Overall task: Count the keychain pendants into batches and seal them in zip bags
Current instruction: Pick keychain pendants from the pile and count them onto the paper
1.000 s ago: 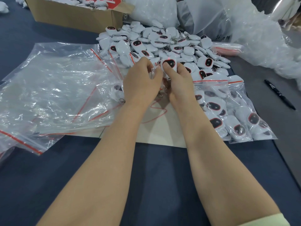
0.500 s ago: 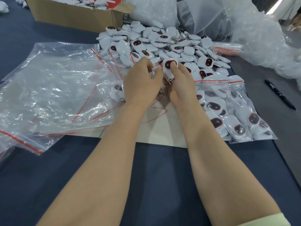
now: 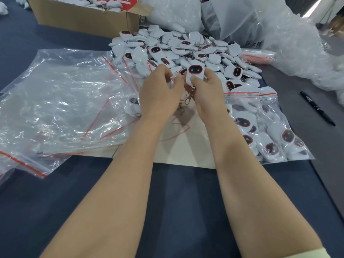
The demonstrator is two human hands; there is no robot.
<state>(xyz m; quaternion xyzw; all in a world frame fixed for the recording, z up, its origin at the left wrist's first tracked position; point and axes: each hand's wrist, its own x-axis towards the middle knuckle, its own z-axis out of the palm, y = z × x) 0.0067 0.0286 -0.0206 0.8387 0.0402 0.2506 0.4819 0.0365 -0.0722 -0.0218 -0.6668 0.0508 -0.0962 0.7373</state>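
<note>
A heap of white keychain pendants [image 3: 186,51] with dark red-rimmed faces lies at the back centre. My right hand [image 3: 208,90] pinches one pendant [image 3: 194,73] upright by its lower end, its metal clasp dangling below. My left hand [image 3: 160,92] is closed on the mouth of a clear zip bag [image 3: 173,81] right beside that pendant; a few pendants show inside the bag under my wrist. Two filled zip bags [image 3: 266,131] lie at the right. A spread of empty red-striped zip bags [image 3: 61,105] covers the left.
An open cardboard box [image 3: 83,17] of more pendants stands at the back left. Crumpled plastic and bubble wrap [image 3: 279,34] pile up at the back right. A black marker [image 3: 318,110] lies at the right. A beige sheet [image 3: 182,144] lies under my hands on the dark blue table.
My right hand has lifted the pendant more upright and slightly toward the bag mouth, so its face shows fully. My left hand has barely moved.
</note>
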